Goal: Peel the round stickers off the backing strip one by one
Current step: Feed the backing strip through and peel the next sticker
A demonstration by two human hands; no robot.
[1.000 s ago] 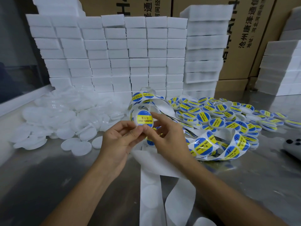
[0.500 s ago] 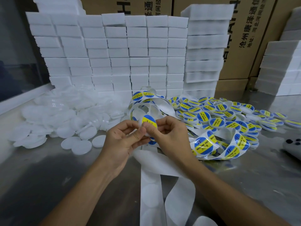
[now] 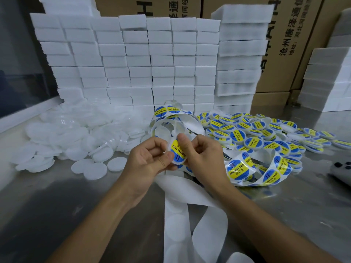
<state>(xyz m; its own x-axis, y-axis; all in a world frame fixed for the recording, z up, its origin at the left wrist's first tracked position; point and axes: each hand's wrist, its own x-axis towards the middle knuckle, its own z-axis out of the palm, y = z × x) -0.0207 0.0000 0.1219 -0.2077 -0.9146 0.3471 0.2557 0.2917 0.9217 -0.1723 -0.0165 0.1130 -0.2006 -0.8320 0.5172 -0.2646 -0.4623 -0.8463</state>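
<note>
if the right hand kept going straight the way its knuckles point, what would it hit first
Probably the left hand: the right hand faces it across the round sticker that both pinch. Depth is unclear, so it might first press the sticker.

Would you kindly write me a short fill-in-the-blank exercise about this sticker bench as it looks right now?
1. Both hands, left hand and right hand, pinch one round ____ between them.
2. The sticker is blue with a ____ band across it.
3. The empty backing strip hanging toward the camera is ____ in colour.
4. The plain white discs lie on the person's ____ side of the table.

Missing words: sticker; yellow; white; left
</note>
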